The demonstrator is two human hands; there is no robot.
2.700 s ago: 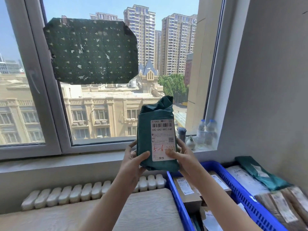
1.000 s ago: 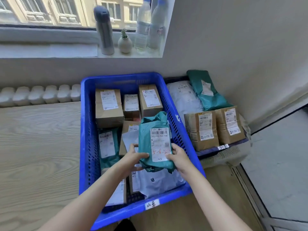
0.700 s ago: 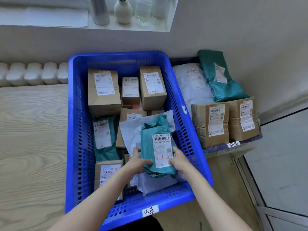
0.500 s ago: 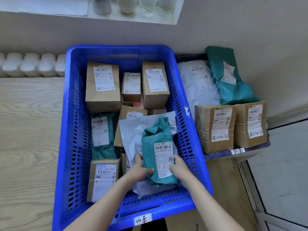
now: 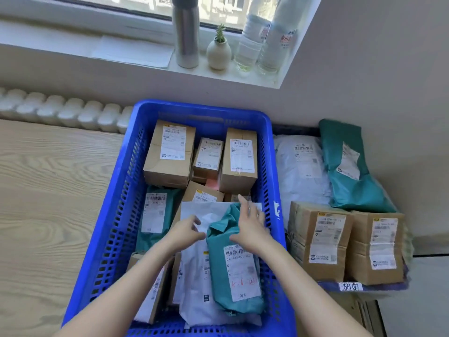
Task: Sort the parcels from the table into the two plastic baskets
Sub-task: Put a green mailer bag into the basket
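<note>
Inside the blue basket (image 5: pixel 114 229), a teal parcel (image 5: pixel 233 271) lies on a white mailer (image 5: pixel 194 276), its long axis running from the near wall toward the window, crumpled end pointing away. Its white label faces up, showing a barcode, the number 042-042-001-140 and red handwriting that seems to read "5-6", though it is blurred. Both hands hover over the parcel's far end with loose fingers, gripping nothing: the left hand (image 5: pixel 185 231) just beside the crumpled end, the right hand (image 5: pixel 250 227) above it; whether they touch it cannot be told. Brown boxes (image 5: pixel 170 154) with printed labels too small to read fill the basket's far half. A tag on the near rim of the second basket (image 5: pixel 379 287), at the right, reads 湖南. A steel flask (image 5: pixel 185 32) and water bottles (image 5: pixel 267 37) stand on the windowsill.
</note>
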